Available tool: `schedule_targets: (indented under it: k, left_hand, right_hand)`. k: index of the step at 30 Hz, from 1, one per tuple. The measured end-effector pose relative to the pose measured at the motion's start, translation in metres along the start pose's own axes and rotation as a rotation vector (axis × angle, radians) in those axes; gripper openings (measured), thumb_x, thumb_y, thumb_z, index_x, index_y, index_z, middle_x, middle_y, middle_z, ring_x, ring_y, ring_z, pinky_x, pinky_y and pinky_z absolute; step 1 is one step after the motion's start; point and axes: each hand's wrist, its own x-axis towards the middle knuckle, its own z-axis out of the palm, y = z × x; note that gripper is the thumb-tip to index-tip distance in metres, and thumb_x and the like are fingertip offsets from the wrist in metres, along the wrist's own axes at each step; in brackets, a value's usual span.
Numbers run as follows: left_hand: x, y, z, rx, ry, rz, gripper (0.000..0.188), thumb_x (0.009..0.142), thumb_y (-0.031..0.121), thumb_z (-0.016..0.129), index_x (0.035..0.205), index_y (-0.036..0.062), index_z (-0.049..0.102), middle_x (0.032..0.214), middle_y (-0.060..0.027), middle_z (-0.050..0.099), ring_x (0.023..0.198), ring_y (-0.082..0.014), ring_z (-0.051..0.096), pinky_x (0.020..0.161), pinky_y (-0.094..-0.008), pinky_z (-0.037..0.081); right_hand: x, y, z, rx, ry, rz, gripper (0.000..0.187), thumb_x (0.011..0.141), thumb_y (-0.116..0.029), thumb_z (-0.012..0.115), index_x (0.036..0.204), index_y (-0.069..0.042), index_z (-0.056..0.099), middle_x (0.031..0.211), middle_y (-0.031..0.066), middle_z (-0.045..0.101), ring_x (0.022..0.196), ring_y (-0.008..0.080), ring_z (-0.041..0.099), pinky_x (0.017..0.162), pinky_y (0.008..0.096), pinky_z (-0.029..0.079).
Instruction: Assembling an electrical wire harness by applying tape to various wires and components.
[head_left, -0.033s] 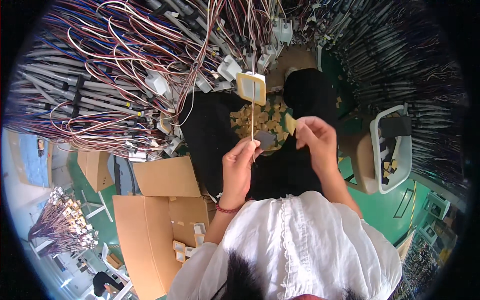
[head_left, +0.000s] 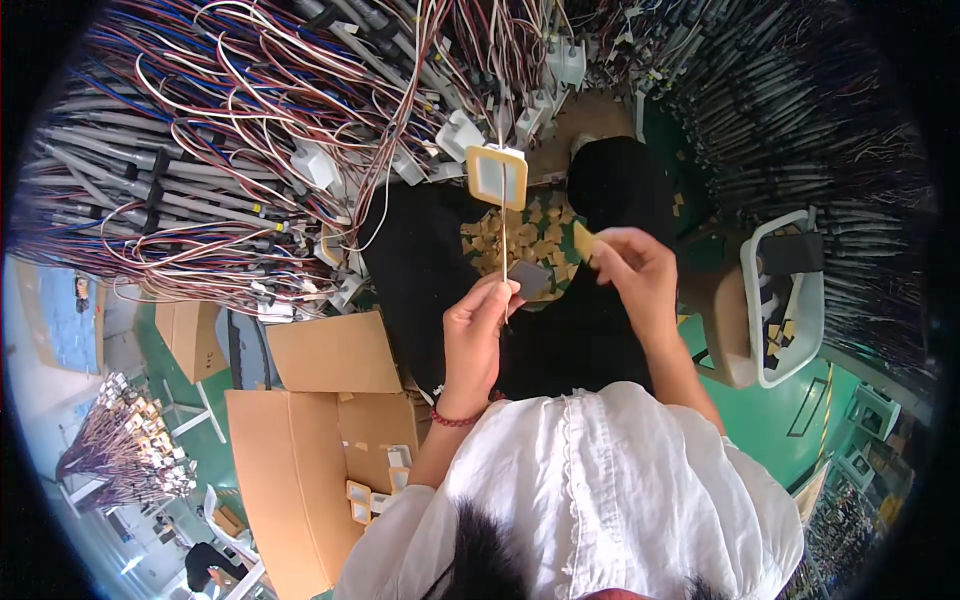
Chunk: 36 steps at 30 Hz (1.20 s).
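My left hand (head_left: pixel 478 335) pinches the lower end of a thin wire whose top carries a flat square pad (head_left: pixel 497 176) with a tan rim and a pale grey centre. The pad stands upright above my lap. My right hand (head_left: pixel 636 268) pinches a small tan strip (head_left: pixel 585 240) just right of the wire. A small dark grey square (head_left: pixel 529 279) lies between my two hands. Several tan scraps (head_left: pixel 520 240) are heaped on the black cloth over my lap (head_left: pixel 420 260).
Dense bundles of red, white and blue wires with white connectors (head_left: pixel 250 150) hang ahead and to the left. An open cardboard box (head_left: pixel 300 470) holding a few square pads stands at lower left. A white bin (head_left: pixel 790 300) sits at right on the green floor.
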Motion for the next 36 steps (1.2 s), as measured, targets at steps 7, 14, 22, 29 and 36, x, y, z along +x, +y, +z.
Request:
schedule_targets:
  k: [7,14,22,29,36]
  left_hand:
    - [-0.001,0.003,0.003,0.187,-0.033,0.072,0.021,0.091,0.012,0.059,0.099,-0.0064,0.066,0.11,-0.0126,0.06,0.095,-0.0148,0.059,0.085,-0.0278,0.05]
    - [0.001,0.002,0.0,0.215,-0.051,0.078,0.021,0.09,0.011,0.059,0.098,-0.007,0.066,0.11,-0.012,0.06,0.093,-0.0141,0.059,0.084,-0.0265,0.049]
    - [0.001,0.007,0.004,0.118,-0.055,0.069,0.019,0.091,0.009,0.057,0.099,-0.0053,0.066,0.127,-0.0134,0.053,0.1,-0.0155,0.058,0.083,-0.0251,0.05]
    - [0.002,-0.004,0.006,0.164,-0.065,0.098,0.021,0.091,0.014,0.059,0.097,-0.0046,0.067,0.135,-0.0137,0.046,0.066,-0.0062,0.051,0.059,-0.0196,0.042]
    - [0.0,-0.003,0.007,0.164,-0.002,0.04,0.02,0.09,0.015,0.06,0.096,-0.0029,0.068,0.128,-0.0095,0.051,0.068,-0.0055,0.052,0.06,-0.0195,0.042]
  right_hand:
    - [0.003,-0.013,0.007,0.102,-0.276,0.168,0.016,0.082,-0.001,0.066,0.097,0.003,0.062,0.083,0.0039,0.065,0.076,0.0091,0.06,0.07,0.0216,0.049]
    - [0.0,-0.009,0.019,0.078,-0.228,0.082,0.02,0.084,-0.007,0.066,0.101,0.003,0.063,0.087,0.0043,0.059,0.072,0.0093,0.058,0.062,0.0219,0.048]
    - [0.005,0.016,0.018,-0.062,-0.114,0.077,0.013,0.084,-0.01,0.064,0.086,0.002,0.067,0.073,0.0008,0.062,0.062,0.006,0.054,0.056,0.0201,0.043]
    - [-0.001,0.011,0.047,0.312,-0.039,0.313,0.017,0.087,-0.014,0.063,0.093,0.002,0.065,0.075,0.0051,0.064,0.063,0.0099,0.06,0.057,0.0219,0.049]
    - [-0.009,0.006,0.051,0.371,-0.086,0.323,0.015,0.087,-0.012,0.062,0.092,0.001,0.066,0.078,0.0064,0.066,0.067,0.0102,0.062,0.06,0.022,0.05]
